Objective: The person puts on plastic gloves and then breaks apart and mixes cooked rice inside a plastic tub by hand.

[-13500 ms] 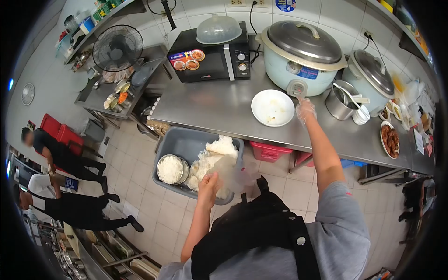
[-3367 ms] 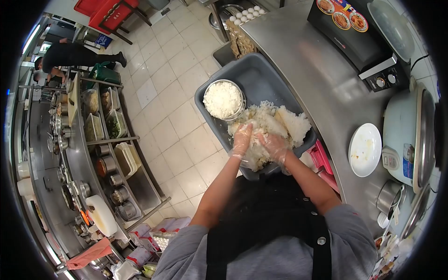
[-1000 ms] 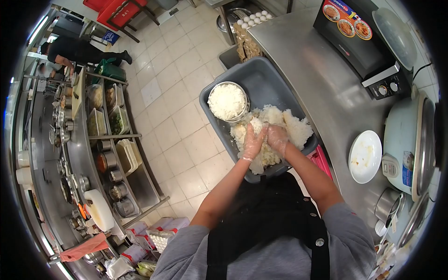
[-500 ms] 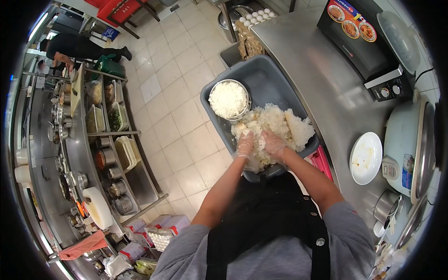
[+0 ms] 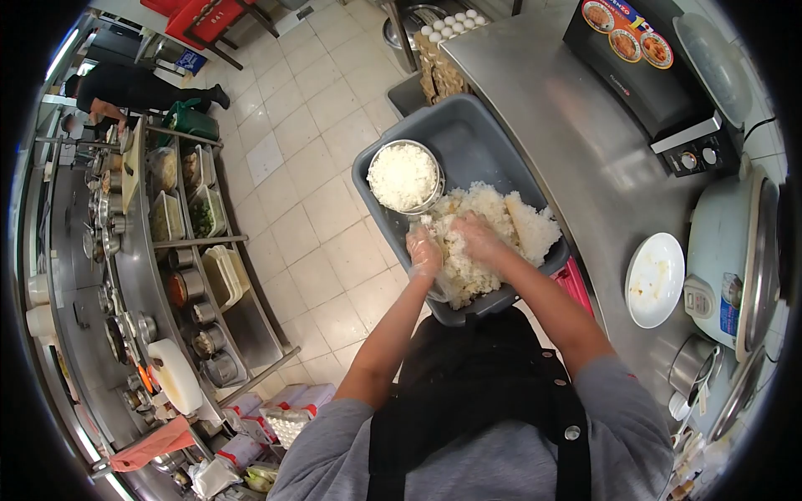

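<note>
A grey plastic tub (image 5: pixel 489 125) holds a big heap of cooked white rice (image 5: pixel 489 271), partly loose and partly in clumps. My left hand (image 5: pixel 424 253), in a clear plastic glove, is curled against the heap's left edge, close to the tub wall. Gloved the same way, my right hand (image 5: pixel 480 240) has its fingers bent into the top of the heap; they are slightly blurred and partly sunk in rice. Toward the tub's far left corner stands a round metal pot (image 5: pixel 440 194) filled with white rice. A flat-sided rice slab (image 5: pixel 535 227) leans at the heap's right.
Right of the tub runs a steel counter (image 5: pixel 535 92) with a microwave (image 5: pixel 639 83), a stained white plate (image 5: pixel 655 280) and a rice cooker (image 5: pixel 723 259). Egg trays (image 5: pixel 443 67) stand beyond the tub. At left are prep shelves (image 5: pixel 251 334) and another person (image 5: pixel 134 88).
My hands have moved apart: the left went left toward the tub wall, the right slid up and slightly left over the rice. The view has shifted slightly.
</note>
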{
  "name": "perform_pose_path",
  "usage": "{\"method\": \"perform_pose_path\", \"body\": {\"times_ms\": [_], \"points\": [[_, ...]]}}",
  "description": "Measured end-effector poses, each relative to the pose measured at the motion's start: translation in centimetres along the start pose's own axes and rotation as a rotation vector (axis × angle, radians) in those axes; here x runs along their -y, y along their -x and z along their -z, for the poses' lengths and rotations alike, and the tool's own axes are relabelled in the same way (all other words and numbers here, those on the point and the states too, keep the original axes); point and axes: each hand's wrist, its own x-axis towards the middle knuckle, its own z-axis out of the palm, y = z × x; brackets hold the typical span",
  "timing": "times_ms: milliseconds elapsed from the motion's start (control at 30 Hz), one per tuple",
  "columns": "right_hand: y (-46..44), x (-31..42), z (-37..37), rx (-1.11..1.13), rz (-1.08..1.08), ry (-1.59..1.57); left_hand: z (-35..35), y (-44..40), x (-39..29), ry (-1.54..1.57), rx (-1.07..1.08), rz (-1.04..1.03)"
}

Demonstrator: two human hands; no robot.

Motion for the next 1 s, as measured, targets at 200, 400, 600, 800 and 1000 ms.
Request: {"method": "perform_pose_path", "body": {"times_ms": [200, 400, 600, 800, 1000], "points": [[-5.7, 0.5, -1.4, 0.354, -0.096, 0.357, -1.1, -2.2, 0.9, -0.415, 0.287, -0.154], [-6.1, 0.9, -2.9, 0.364, -0.122, 0.476, -1.2, -2.7, -0.1, -0.557, 0.387, -0.028], [-5.7, -2.2, -6.0, 0.035, -0.174, 0.315, -0.5, -2.3, 0.3, -0.37, 0.275, -0.059], [-2.7, -3.4, -3.6, 0.059, -0.287, -0.335, 0.8, -0.5, -0.6, 0.229, 0.23, -0.051], [-0.1, -2.9, -2.7, 0.004, -0.511, -0.17, 0.7, 1.1, -2.6, 0.644, 0.117, 0.049]]}}
